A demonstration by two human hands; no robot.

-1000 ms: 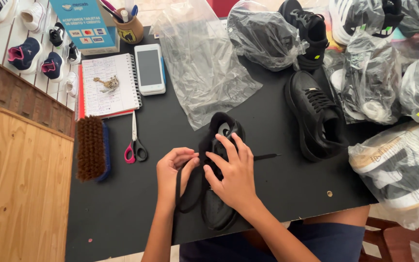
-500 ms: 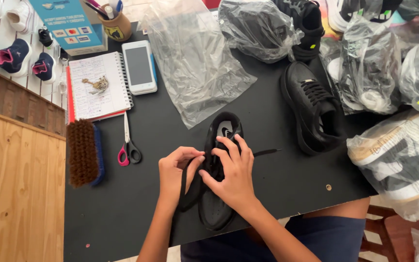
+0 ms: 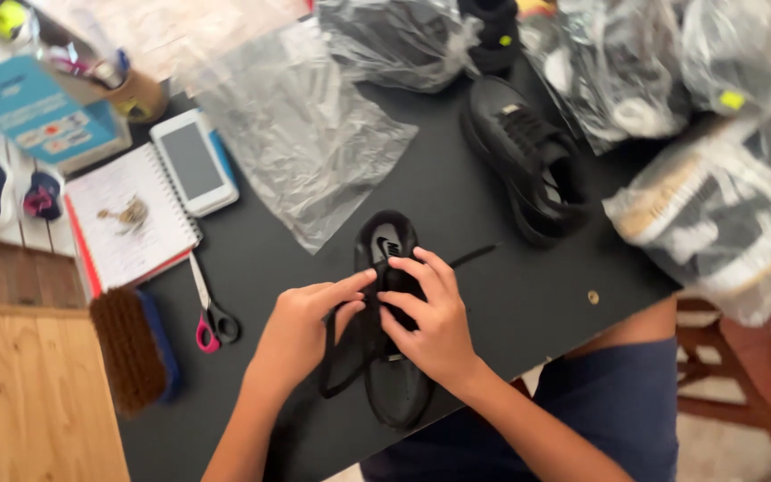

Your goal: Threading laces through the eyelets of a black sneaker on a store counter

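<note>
Black shoe [image 3: 392, 357] under both hands; bagged shoes [image 3: 716, 223] at right, clear plastic

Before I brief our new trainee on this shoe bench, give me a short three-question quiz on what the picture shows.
1. True or false: both hands, left hand and right hand, are on the black shoe.
2. What lies just left of the left hand on the black table? A) pink-handled scissors B) a hammer C) a cup
3. Is the second black shoe inside a plastic bag or bare?

Key: 1 true. 2 A. 3 bare; it sits by the empty clear bag.
</note>
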